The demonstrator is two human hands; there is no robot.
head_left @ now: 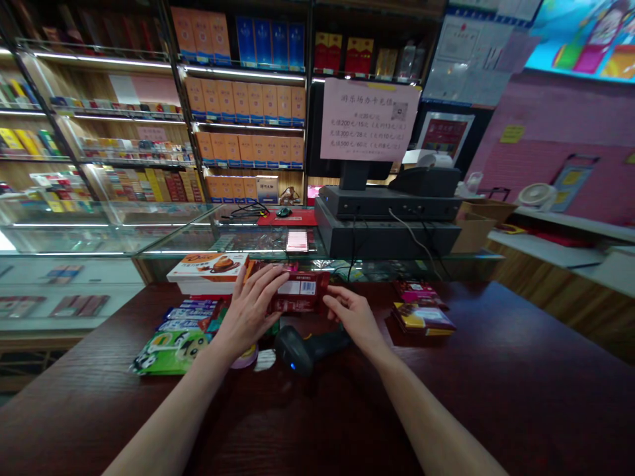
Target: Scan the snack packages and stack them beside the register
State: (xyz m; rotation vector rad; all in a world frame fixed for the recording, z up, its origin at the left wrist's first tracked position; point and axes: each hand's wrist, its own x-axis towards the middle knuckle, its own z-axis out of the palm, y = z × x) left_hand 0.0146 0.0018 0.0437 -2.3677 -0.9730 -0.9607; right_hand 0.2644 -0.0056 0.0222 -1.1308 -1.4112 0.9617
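My left hand (253,304) lies with its fingers stretched and spread over the left part of a dark brown snack box (292,286) that shows a white label and barcode. At the box's right end, the curled thumb and fingers of my right hand (350,311) pinch its edge. A black barcode scanner (307,347) with a blue light lies on the counter below the box. Left of my left hand are a white and orange snack box (211,264), blue-purple packets (186,316) and a green panda packet (173,350). My left hand partly covers a round purple-rimmed item.
Yellow and brown packets (424,317) lie on the dark wooden counter (496,383) at the right. Behind stand a glass display case (233,241) and a black cash register (387,221) with a pink paper sign (370,119). Stocked shelves (243,125) line the back.
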